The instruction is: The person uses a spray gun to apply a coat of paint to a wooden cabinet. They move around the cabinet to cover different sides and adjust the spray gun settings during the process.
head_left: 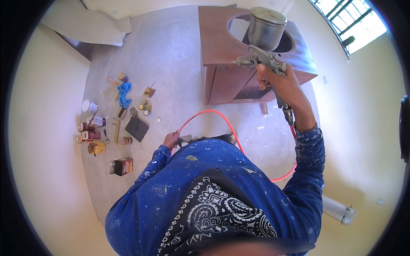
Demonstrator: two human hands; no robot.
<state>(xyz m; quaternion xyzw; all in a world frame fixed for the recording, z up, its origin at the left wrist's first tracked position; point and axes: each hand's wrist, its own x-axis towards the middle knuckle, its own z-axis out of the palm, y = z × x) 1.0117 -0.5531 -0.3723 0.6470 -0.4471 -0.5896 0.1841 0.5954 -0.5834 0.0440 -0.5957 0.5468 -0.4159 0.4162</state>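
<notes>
My right hand (285, 83) is wrapped round the handle of a metal spray gun (267, 57), raised at the upper right. A dented metal paint cup (267, 32) sits on top of the gun, and its nozzle points left. Behind it stands a reddish-brown wooden cabinet (220, 47) with a large oval cutout in its top. From the gun's base a red air hose (226, 117) runs down and loops across in front of me. Low at my left side, my left hand (172, 138) is closed round the hose.
On the floor to the left lie several cans and boxes, a blue cloth (124, 94), a dark flat square (137, 129), a white tub (89, 106) and a yellow container (97, 147). A clear-wrapped roll (339, 210) is at the lower right. A barred window (352, 21) is upper right.
</notes>
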